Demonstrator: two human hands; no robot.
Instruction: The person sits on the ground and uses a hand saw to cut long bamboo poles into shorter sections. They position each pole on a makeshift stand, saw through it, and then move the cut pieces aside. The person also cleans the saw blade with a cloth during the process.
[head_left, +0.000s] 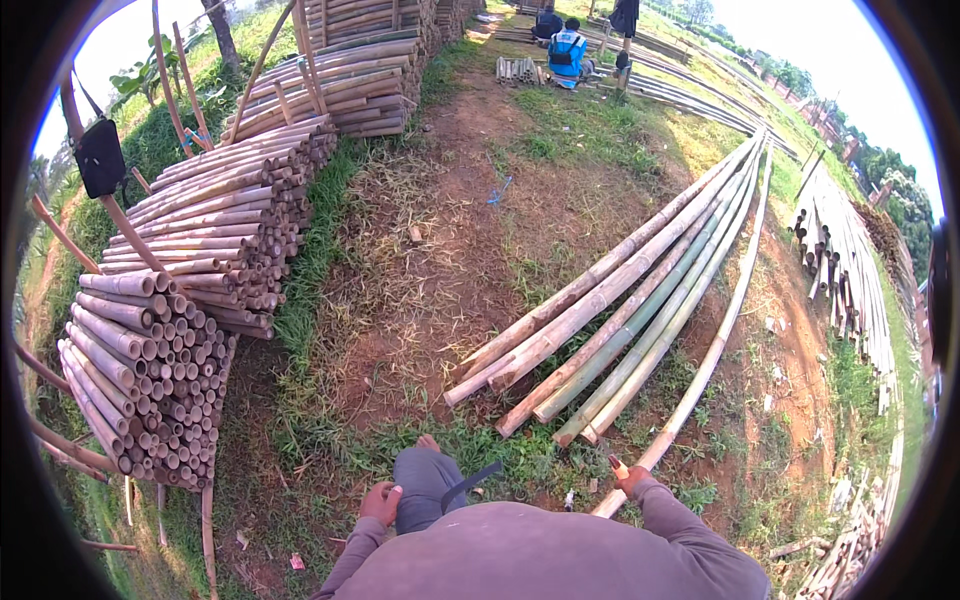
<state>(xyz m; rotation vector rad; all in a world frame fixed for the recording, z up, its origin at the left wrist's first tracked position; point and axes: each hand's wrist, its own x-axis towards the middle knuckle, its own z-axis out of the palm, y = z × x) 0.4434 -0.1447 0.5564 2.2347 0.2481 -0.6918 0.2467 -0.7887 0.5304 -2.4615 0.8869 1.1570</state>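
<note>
R hand [632, 480] is at the lone bamboo pole [668, 435], by its near end; fingers look bent, w/ a small tan, dark-tipped piece [619, 466] showing at them, but can't tell if that's held or if the hand is clenched round the pole. Pole's long axis runs from under/beside that hand up & away to the R, curving a bit in the lens; most of its length lies ahead of the grip, only a short bit behind, twd the body. R hand is clearly the nearer; L hand [380, 503] is well apart, next to the grey trouser leg [425, 480], fingers part curled, no pole near it; can't tell if it holds anything. Dark strap [472, 482] hangs off the leg, bare foot [428, 442] just ahead. L of the pole, a spread of poles [640, 318], one greenish, lies on the ground, near ends fanned, far ends bunched close to the pole's. Far L: stacked bamboo [150, 370], cut ends facing in, black bag [100, 158] on a post above. Far R: more poles [840, 260]. Up top: co-worker in blue [567, 52], seated nr short cut pieces [518, 70].
</note>
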